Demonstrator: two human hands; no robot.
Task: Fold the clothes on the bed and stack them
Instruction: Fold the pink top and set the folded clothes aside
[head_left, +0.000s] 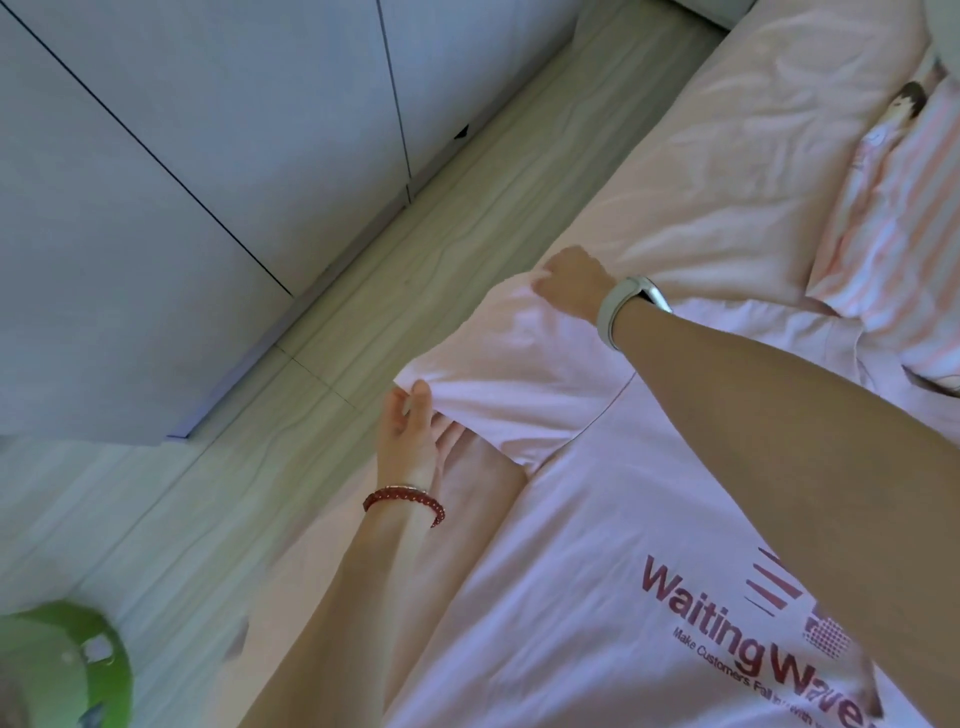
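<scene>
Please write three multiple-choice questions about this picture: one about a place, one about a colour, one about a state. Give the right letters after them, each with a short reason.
1. Where does the striped garment lie?
A. on the floor
B. on the bed, at the far right
C. over the green object

2. What colour is the bracelet on the left wrist?
A. red
B. blue
C. white

3. What is the left hand doing?
A. hanging idle, holding nothing
B. resting flat on the floor
C. pinching the sleeve edge of the pink T-shirt

Answers:
1 B: it lies on the pink bed sheet, right of the right hand.
2 A: the beads look dark red.
3 C: thumb and fingers close on the sleeve edge; the right hand grips the same sleeve further up.
</scene>
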